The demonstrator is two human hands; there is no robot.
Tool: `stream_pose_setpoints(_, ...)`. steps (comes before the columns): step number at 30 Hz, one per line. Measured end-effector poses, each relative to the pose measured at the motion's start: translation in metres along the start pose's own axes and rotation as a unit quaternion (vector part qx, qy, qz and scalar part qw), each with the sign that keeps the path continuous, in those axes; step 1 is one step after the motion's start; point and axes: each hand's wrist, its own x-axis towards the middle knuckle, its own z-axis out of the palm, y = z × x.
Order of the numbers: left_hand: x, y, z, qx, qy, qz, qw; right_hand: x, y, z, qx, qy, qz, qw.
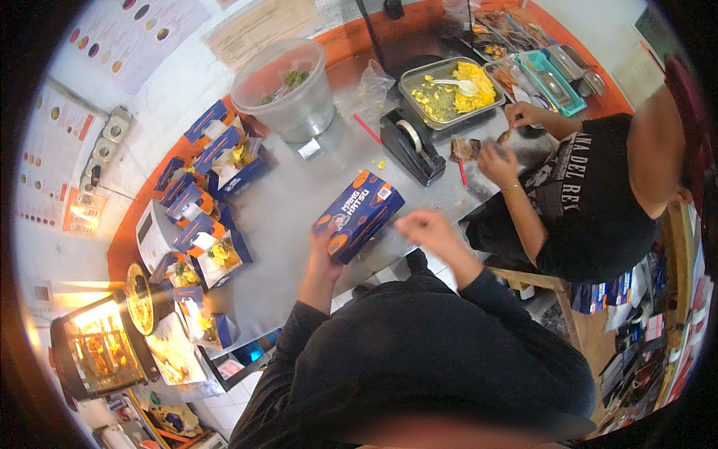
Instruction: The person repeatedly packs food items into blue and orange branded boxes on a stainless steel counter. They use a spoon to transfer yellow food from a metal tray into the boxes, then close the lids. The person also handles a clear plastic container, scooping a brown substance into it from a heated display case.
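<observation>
My left hand (325,250) grips the near left end of a closed blue and orange cardboard food box (362,216), held tilted above the steel table (280,213). My right hand (429,227) is just off the box's right end, slightly blurred, its fingers curled and nothing visible in them. Several open boxes of the same print, such as one box (221,258) with yellow food and greens, stand along the table's left side. A black tape dispenser (412,146) sits beyond the box I hold.
A clear plastic tub (286,90) with greens and a metal tray (451,92) of yellow food with a white spoon stand farther back. At the right sits a co-worker (589,185), hands over the table. A lit food warmer (104,348) stands at the lower left.
</observation>
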Motion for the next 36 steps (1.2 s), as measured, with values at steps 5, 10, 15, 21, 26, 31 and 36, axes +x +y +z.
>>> stream_pose_setpoints(5,-0.01,0.003,0.024,0.001,-0.093,-0.033,0.995,-0.008,0.02,0.047,-0.041,0.055,0.065,0.996)
stream_pose_setpoints(10,-0.03,0.011,0.025,-0.048,-0.136,-0.116,0.983,-0.019,0.034,0.04,-0.122,0.031,-0.051,0.991)
stream_pose_setpoints(15,-0.058,0.007,0.03,-0.003,-0.159,-0.272,0.949,-0.031,0.092,0.026,-0.141,0.152,-0.235,0.95)
stream_pose_setpoints(21,-0.044,-0.023,0.031,0.209,-0.278,-0.138,0.928,-0.163,0.036,-0.014,0.395,0.166,0.066,0.901)
stream_pose_setpoints(26,-0.039,-0.089,0.07,0.376,-0.421,-0.226,0.794,-0.23,0.048,-0.032,0.21,0.308,0.188,0.909)
stream_pose_setpoints(31,-0.033,-0.122,0.122,0.398,-0.492,-0.285,0.72,-0.31,0.102,-0.076,0.288,0.567,0.075,0.769)
stream_pose_setpoints(36,-0.013,-0.109,0.097,0.411,-0.446,-0.312,0.732,-0.357,0.104,-0.2,0.209,0.746,-0.083,0.627)
